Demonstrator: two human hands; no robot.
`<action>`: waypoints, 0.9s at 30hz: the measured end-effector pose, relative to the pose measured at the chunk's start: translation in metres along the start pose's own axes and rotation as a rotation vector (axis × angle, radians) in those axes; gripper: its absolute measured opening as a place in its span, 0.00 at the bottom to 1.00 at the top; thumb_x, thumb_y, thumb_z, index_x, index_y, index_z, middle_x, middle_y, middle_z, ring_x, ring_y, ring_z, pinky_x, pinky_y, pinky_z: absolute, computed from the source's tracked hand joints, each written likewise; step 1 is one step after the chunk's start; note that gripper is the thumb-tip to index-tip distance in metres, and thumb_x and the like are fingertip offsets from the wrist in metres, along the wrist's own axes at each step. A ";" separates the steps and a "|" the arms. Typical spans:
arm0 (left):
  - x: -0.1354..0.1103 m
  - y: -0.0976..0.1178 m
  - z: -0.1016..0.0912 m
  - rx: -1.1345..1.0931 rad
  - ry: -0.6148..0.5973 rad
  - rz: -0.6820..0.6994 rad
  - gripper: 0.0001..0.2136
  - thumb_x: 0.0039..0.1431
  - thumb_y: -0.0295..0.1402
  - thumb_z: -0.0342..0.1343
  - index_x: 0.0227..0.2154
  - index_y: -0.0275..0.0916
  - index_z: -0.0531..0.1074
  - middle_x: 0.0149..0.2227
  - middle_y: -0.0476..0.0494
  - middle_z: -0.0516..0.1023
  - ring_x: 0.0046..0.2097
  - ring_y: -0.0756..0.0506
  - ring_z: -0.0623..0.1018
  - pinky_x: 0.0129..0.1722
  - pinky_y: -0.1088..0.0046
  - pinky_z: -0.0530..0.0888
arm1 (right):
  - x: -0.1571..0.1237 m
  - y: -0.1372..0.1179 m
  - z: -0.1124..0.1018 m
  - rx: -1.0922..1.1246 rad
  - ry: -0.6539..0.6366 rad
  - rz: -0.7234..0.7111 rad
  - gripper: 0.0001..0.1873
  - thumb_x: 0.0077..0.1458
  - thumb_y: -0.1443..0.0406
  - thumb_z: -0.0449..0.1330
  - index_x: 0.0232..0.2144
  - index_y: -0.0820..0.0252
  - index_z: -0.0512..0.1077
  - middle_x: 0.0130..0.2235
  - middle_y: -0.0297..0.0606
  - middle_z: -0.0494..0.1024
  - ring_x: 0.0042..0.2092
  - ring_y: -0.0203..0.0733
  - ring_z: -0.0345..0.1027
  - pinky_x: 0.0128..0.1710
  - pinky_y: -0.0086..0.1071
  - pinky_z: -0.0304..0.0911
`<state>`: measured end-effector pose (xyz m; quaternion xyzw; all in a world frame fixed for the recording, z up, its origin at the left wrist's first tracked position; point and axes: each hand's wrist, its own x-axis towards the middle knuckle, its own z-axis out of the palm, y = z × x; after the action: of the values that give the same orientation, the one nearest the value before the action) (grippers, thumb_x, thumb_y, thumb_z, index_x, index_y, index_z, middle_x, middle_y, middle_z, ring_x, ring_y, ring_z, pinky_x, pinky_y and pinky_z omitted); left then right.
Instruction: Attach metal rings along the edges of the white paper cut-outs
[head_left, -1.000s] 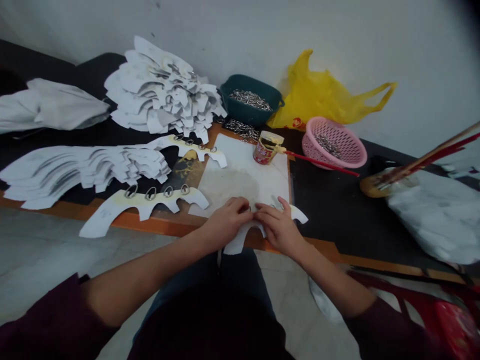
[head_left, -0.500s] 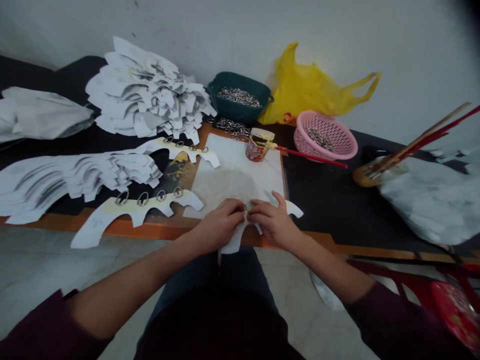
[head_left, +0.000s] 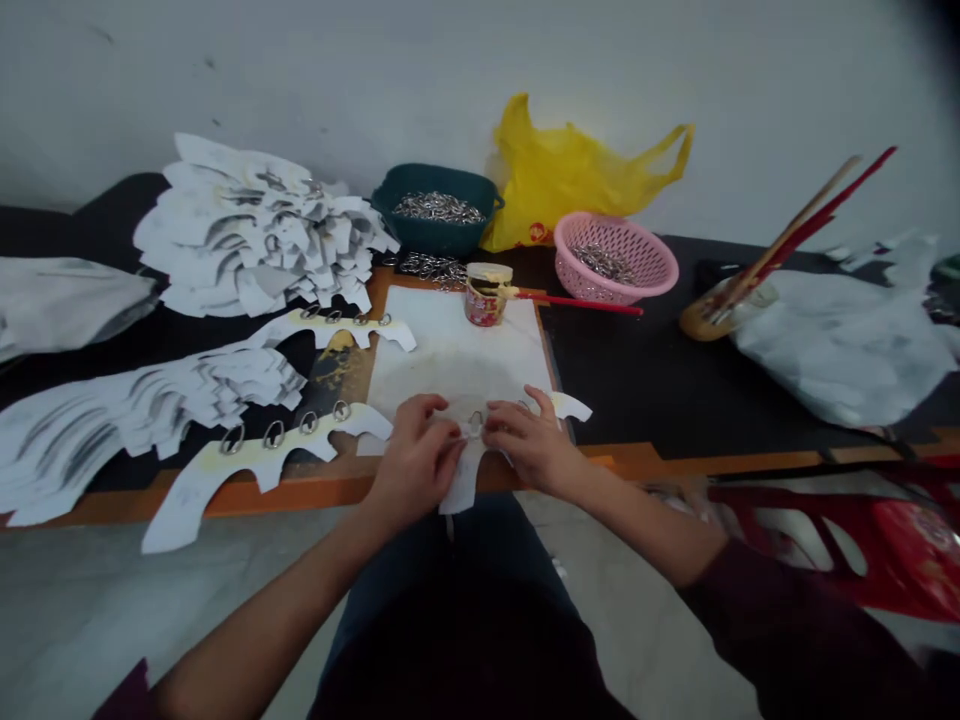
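- The left hand (head_left: 416, 462) is curled closed, its thumb and fingertips pinching the middle of a white arched cut-out (head_left: 466, 483) at about 6 o'clock, on the table's near edge.
- The right hand (head_left: 531, 440) is half open, its fingers pressing on the cut-out's other wing, which reaches toward 4 o'clock.
- A small metal ring (head_left: 475, 424) sits on the cut-out between the hands.
- The cut-out looks light, thin and somewhat flexible, so it will likely bend if held by one end. The firmest hold seems to be flat on both sides of the ring, and the small ring may slip under the fingers.
- A white board (head_left: 450, 350) lies at 12 o'clock, with a small glue tin (head_left: 484, 300) and a red-handled brush (head_left: 577, 305) at its far edge.
- Cut-outs with rings attached (head_left: 262, 450) lie at 9 o'clock, beside stacked white cut-outs (head_left: 150, 400). A larger pile (head_left: 255, 230) sits at 11 o'clock.
- A teal tub (head_left: 435, 235) and a pink plastic basket (head_left: 577, 270) hold more rings at 12 and 1 o'clock, with a yellow plastic bag (head_left: 555, 170) behind them.
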<state>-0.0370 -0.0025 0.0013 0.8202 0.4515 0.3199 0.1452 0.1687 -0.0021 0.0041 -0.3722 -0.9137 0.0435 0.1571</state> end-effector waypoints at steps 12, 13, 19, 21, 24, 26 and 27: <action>0.013 0.025 0.012 -0.394 0.023 -0.512 0.05 0.53 0.34 0.51 0.28 0.39 0.65 0.25 0.51 0.69 0.29 0.49 0.69 0.30 0.72 0.65 | 0.002 -0.008 -0.013 0.360 0.197 0.436 0.17 0.50 0.68 0.54 0.44 0.54 0.64 0.45 0.40 0.70 0.52 0.43 0.61 0.56 0.49 0.37; 0.012 0.028 0.012 -0.473 0.068 -0.543 0.05 0.51 0.34 0.53 0.28 0.39 0.65 0.25 0.52 0.68 0.28 0.50 0.69 0.30 0.74 0.65 | 0.004 -0.009 -0.015 0.415 0.187 0.466 0.19 0.49 0.68 0.55 0.46 0.55 0.62 0.43 0.39 0.72 0.49 0.43 0.63 0.56 0.51 0.36; 0.008 0.042 0.010 -1.098 0.170 -0.738 0.11 0.42 0.30 0.61 0.26 0.38 0.63 0.26 0.53 0.70 0.28 0.53 0.69 0.29 0.79 0.65 | 0.014 -0.014 -0.030 0.732 0.110 0.474 0.15 0.46 0.72 0.54 0.39 0.58 0.63 0.31 0.31 0.72 0.36 0.36 0.66 0.46 0.38 0.56; 0.007 0.044 0.008 -1.287 0.137 -0.783 0.12 0.40 0.29 0.62 0.26 0.38 0.63 0.26 0.53 0.71 0.28 0.54 0.70 0.29 0.80 0.66 | 0.015 -0.014 -0.035 0.832 0.125 0.459 0.12 0.44 0.72 0.54 0.34 0.59 0.63 0.30 0.32 0.70 0.34 0.35 0.64 0.38 0.32 0.60; 0.006 0.044 0.006 -1.423 0.090 -0.833 0.11 0.41 0.29 0.62 0.28 0.38 0.65 0.27 0.52 0.72 0.27 0.54 0.71 0.29 0.79 0.66 | 0.014 -0.014 -0.038 0.820 0.128 0.440 0.10 0.42 0.73 0.53 0.30 0.59 0.61 0.29 0.31 0.68 0.33 0.34 0.62 0.36 0.29 0.59; 0.004 0.045 0.005 -1.432 0.069 -0.861 0.10 0.44 0.32 0.60 0.30 0.39 0.67 0.26 0.52 0.72 0.27 0.53 0.71 0.27 0.79 0.67 | 0.013 -0.014 -0.038 0.762 0.111 0.456 0.11 0.41 0.74 0.52 0.30 0.58 0.61 0.29 0.30 0.69 0.32 0.34 0.62 0.35 0.29 0.58; 0.003 0.046 0.005 -1.405 0.067 -0.856 0.09 0.46 0.33 0.59 0.31 0.39 0.67 0.27 0.51 0.72 0.27 0.53 0.71 0.27 0.79 0.67 | 0.013 -0.015 -0.037 0.733 0.104 0.470 0.11 0.41 0.74 0.52 0.31 0.58 0.61 0.28 0.29 0.69 0.32 0.34 0.62 0.34 0.29 0.58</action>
<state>-0.0027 -0.0250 0.0227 0.2851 0.4238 0.4691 0.7204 0.1622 -0.0053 0.0452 -0.4912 -0.7193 0.3807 0.3105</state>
